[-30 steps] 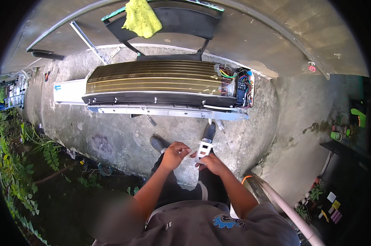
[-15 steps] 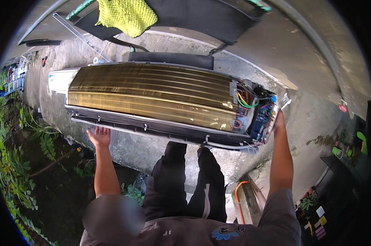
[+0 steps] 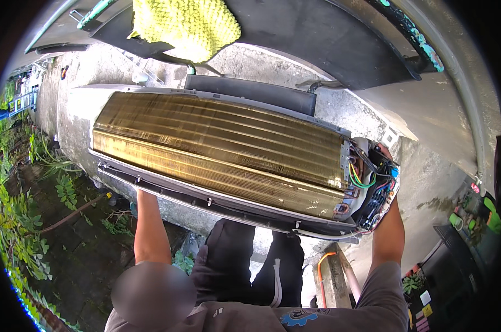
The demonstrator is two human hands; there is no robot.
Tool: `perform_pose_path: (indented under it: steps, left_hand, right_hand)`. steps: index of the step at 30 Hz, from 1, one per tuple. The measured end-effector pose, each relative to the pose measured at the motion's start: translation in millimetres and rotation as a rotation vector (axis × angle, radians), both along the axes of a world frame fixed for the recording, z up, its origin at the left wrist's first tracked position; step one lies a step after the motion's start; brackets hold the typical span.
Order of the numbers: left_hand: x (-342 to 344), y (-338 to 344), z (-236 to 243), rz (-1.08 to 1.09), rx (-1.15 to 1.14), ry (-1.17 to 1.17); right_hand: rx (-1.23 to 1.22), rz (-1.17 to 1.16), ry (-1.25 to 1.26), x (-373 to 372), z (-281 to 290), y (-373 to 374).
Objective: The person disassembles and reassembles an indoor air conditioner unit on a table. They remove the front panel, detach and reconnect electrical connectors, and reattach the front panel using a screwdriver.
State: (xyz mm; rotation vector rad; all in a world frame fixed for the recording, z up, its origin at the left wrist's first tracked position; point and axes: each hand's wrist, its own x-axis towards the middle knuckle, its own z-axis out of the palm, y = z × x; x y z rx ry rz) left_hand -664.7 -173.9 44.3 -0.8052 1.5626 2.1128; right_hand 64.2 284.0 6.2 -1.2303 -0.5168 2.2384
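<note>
An air conditioner indoor unit (image 3: 217,155) with its front cover off lies across the view, tilted down to the right. Gold-coloured coil fins fill its middle, and coloured wires with a circuit board (image 3: 380,191) sit exposed at its right end. Around that right end my right hand (image 3: 384,150) is closed, a few fingertips showing past the far corner. My left forearm (image 3: 152,232) runs up beneath the near edge toward the left end, and the unit hides that hand and its fingers. Along the near edge goes a dark trough with a pale strip (image 3: 206,202).
Beyond the unit stands a black chair (image 3: 294,39) with a yellow-green cloth (image 3: 187,25) over it. Plants (image 3: 68,193) grow on the lower ground at the left. A concrete post (image 3: 334,279) with an orange hose rises near my right side.
The unit has come closer, its right end swinging right and toward me. My left hand, earlier visible with fingers spread by the near edge, has gone under it. My right hand moved with its end.
</note>
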Motion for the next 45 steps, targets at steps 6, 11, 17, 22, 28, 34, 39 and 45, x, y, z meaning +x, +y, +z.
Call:
perform_pose_path:
  steps: [6, 11, 17, 22, 28, 34, 39, 45]
  left_hand:
    - [9.0, -8.3, -14.9, 0.023, -0.027, -0.029]
    - [19.8, -22.7, -23.8, 0.060, -0.076, -0.066]
    - [50.6, -65.0, -27.9, 0.138, -0.158, -0.127]
    - [90.0, -101.8, -23.5, 0.229, -0.223, -0.178]
    - [147.9, -134.9, -20.2, 0.316, -0.317, -0.286]
    - [204.1, -165.7, -50.1, 0.372, -0.411, -0.432]
    - [237.7, -177.3, -106.2, 0.360, -0.452, -0.565]
    - [248.4, -192.3, -224.5, 0.328, -0.416, -0.710]
  right_hand:
    - [0.037, -0.006, 0.025, 0.9, 18.9, -13.5]
    - [0.036, 0.002, 0.036, -5.4, 34.2, -7.5]
    - [0.016, 0.026, 0.001, -4.7, 44.2, 0.9]
    - [-0.022, 0.068, -0.008, -7.1, 51.3, 17.6]
    - [-0.116, 0.087, -0.169, -25.6, 70.8, 33.8]
    - [-0.181, 0.260, -0.261, -5.3, 85.9, 35.4]
    - [-0.145, 0.268, -0.387, 15.8, 109.4, 22.2]
    - [-0.078, 0.284, -0.634, -6.0, 162.1, -18.0]
